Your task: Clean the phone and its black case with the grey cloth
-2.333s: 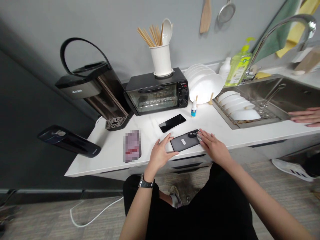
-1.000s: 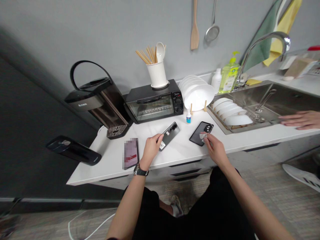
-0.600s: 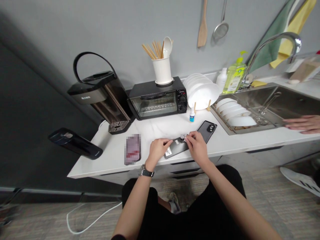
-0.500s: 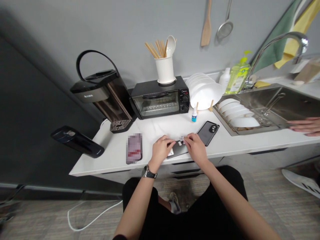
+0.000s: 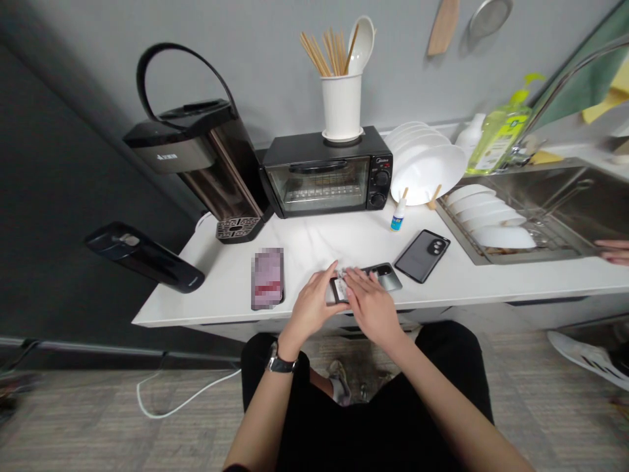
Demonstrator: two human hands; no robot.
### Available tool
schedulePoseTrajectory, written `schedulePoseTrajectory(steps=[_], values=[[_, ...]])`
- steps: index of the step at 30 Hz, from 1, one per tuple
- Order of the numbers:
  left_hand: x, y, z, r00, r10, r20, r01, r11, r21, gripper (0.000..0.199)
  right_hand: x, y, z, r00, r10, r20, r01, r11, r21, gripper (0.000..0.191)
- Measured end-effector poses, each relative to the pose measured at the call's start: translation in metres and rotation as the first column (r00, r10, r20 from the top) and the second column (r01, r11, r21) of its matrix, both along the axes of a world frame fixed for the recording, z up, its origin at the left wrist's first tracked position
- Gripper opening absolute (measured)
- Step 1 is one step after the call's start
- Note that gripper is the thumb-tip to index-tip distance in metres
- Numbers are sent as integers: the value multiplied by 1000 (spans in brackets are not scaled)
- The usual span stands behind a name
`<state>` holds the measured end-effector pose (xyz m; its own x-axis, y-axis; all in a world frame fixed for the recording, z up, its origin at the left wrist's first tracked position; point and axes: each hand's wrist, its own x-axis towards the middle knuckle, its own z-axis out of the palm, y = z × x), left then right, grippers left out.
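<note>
Phone, grey, rectangular, is lying back-up on the white stone-look worktop. Left hand is framing its nine-o'clock end, thumb and fingers spreading apart. Right hand is resting flat over its back, fingers staying together above a crumpled whitish wipe, partly hidden. Black-rimmed translucent case is lying at two o'clock, small white blue-labelled bottle is standing at one, purple pixelated slab is lying at nine.

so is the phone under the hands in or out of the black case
Out: the phone lies partly under the right hand, and the case lies apart, to its right.
</note>
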<state>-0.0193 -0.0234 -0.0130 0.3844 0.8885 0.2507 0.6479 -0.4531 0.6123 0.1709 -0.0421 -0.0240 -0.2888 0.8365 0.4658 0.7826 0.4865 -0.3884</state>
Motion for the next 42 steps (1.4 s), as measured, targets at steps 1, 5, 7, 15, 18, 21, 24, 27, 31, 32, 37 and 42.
schedulePoseTrajectory(steps=[1, 5, 7, 15, 18, 21, 24, 27, 31, 32, 37, 42], values=[[0, 0, -1, 1000, 8, -2, -8, 1000, 6, 103, -7, -5, 1, 999, 52, 3, -52, 999, -16, 42], [-1, -2, -1, 1000, 17, 6, -17, 999, 32, 109, -6, -26, 3, 984, 176, 18, -175, 984, -39, 43], [-1, -4, -1, 1000, 29, 11, -30, 999, 30, 112, 14, -31, -1, 987, 150, 50, -149, 989, -21, 43], [2, -3, 4, 999, 52, 2, -52, 999, -8, 112, 69, 0, -14, 969, -191, 154, 181, 980, 80, 55], [2, -3, 3, 999, 44, 5, -44, 999, 0, 112, 45, 11, -8, 980, -162, 119, 156, 986, 52, 51], [1, -3, 0, 999, 42, -8, -42, 999, 12, 104, 11, 7, -1, 997, -18, 76, 18, 1000, 2, 46], [0, -4, -1, 999, 49, -13, -48, 999, 23, 96, -12, -9, 3, 994, 108, 31, -107, 994, -24, 48], [1, -4, 0, 999, 43, -8, -43, 999, 12, 99, -8, -26, 4, 985, 172, 28, -171, 984, -46, 48], [2, -4, 1, 997, 74, -7, -74, 997, -2, 106, 31, -35, -3, 992, 93, 89, -90, 995, -38, 46], [2, -4, 1, 997, 77, -4, -77, 997, -2, 108, 43, -32, -5, 994, 38, 104, -36, 999, -20, 45], [4, -4, 4, 998, 63, 11, -63, 998, -2, 105, 75, -3, -13, 978, -165, 126, 159, 986, 56, 50], [4, -4, 5, 998, 55, 11, -55, 998, -3, 101, 37, 12, -5, 991, -112, 76, 110, 993, 36, 46]])
